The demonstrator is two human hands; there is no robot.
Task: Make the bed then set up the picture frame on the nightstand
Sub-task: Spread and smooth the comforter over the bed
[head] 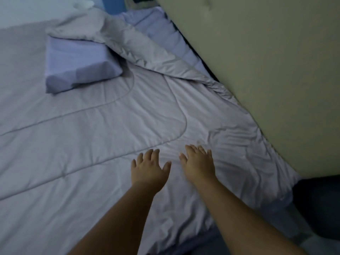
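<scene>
A pale grey quilted comforter (95,137) covers the bed, creased near the headboard side. My left hand (150,169) and my right hand (198,163) lie flat on it side by side, fingers straight and spread, holding nothing. A lilac pillow (79,67) sits on the comforter at the upper left. Behind it the comforter's top edge (128,39) is folded and bunched over a lilac sheet (161,30). No picture frame or nightstand shows.
A padded beige headboard (266,61) runs diagonally along the right side. Below it at the right is a dark shape (320,205) beside the bed. A blue wall strip (114,4) shows at the top.
</scene>
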